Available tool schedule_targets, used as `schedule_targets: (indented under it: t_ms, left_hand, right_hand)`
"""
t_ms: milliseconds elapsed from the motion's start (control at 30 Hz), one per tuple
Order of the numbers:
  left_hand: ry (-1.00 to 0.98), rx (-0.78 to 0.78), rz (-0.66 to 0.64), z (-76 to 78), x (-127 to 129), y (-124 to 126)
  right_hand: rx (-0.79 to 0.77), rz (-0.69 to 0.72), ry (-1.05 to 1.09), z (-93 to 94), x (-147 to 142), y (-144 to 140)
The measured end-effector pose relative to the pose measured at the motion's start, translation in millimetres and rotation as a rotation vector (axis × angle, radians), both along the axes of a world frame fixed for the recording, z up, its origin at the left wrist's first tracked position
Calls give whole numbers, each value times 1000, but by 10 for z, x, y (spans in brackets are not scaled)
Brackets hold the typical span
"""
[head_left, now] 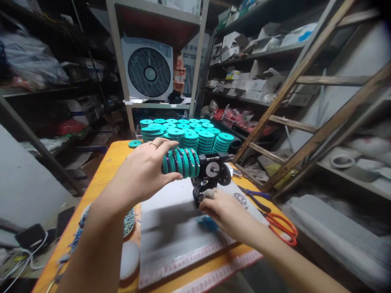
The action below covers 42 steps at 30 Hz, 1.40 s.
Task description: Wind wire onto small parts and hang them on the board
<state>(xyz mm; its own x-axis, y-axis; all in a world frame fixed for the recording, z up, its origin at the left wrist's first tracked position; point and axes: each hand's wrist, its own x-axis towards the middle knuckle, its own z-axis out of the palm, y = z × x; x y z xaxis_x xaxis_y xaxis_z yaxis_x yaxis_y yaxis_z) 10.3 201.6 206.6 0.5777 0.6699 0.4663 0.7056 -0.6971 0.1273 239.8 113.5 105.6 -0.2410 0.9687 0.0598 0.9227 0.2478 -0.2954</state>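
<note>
A row of teal-green spools (183,162) with dark gaps lies sideways against a small black geared machine (210,170). My left hand (148,167) is closed round the left end of this row, thumb below and fingers on top. My right hand (218,209) is at the machine's lower part, with its fingers curled in; what they grip is hidden. A blue object (207,223), blurred, shows just under that hand. Beneath the machine lies a pale grey board (171,228) on the orange-yellow table (105,173).
Stacks of teal-green discs (189,136) fill the table's far end. Blue-handled pliers (256,196), orange-red-handled scissors (282,228) and a dish of small metal parts (240,198) lie right. A white round object (129,260) is near left. A wooden ladder (293,89) leans right.
</note>
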Motion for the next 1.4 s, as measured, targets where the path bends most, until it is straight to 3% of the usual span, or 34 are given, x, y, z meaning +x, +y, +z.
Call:
schedule_targets:
  t_ms: [100, 200, 567, 800, 933, 1067, 1167, 1267, 1400]
  left_hand:
    - [-4, -33, 13, 8, -41, 11]
    - [-3, -71, 14, 10, -39, 8]
    - [-15, -107, -31, -3, -52, 23]
    - [27, -45, -34, -15, -44, 28]
    - [31, -38, -18, -28, -57, 41]
    - [-36, -91, -55, -45, -69, 85]
    - [-119, -162, -69, -50, -76, 119]
    - [-137, -181, -89, -42, -86, 128]
    - [-138, -185, -112, -28, -98, 117]
  right_hand:
    - [-49, -123, -57, -299, 44, 60]
    - [-24, -166, -52, -426, 18, 118]
    - [-6, -56, -78, -512, 17, 208]
    - [83, 24, -130, -530, 5, 151]
    - [199, 12, -23, -240, -111, 37]
    - [514, 145, 192, 271, -264, -9]
    - [698, 143, 297, 593, -362, 91]
    - [735, 106, 403, 765, -446, 278]
    - [705, 113, 485, 817, -521, 500]
